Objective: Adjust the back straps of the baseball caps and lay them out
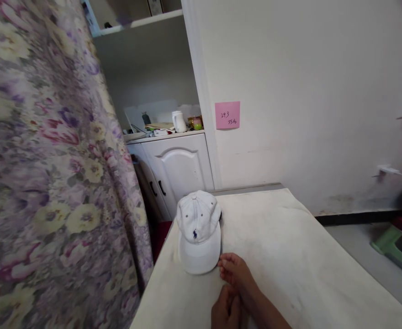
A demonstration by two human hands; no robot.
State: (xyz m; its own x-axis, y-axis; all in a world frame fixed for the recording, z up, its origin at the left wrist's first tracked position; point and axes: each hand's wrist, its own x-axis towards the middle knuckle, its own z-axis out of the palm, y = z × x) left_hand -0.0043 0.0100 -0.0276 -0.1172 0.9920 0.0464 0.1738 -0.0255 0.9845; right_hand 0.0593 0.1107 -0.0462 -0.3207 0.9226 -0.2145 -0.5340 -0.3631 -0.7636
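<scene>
A white baseball cap [198,228] with a small dark-blue emblem lies at the left side of a cloth-covered table [272,242], its brim pointing towards me. My right hand [235,273] is just right of the brim, fingers curled together and nothing visible in them. Its fingertips come close to the brim's edge; whether they touch it I cannot tell. Nearer to me, my left hand [225,307] is closed beside the right wrist, partly cut off by the lower frame edge, with no object showing in it.
A floral curtain [60,173] hangs along the left. Behind the table stands a white cabinet [183,167] with a white jug [178,121] and small items on its ledge. A pink note [227,115] is on the wall. A green stool [398,249] stands at the right.
</scene>
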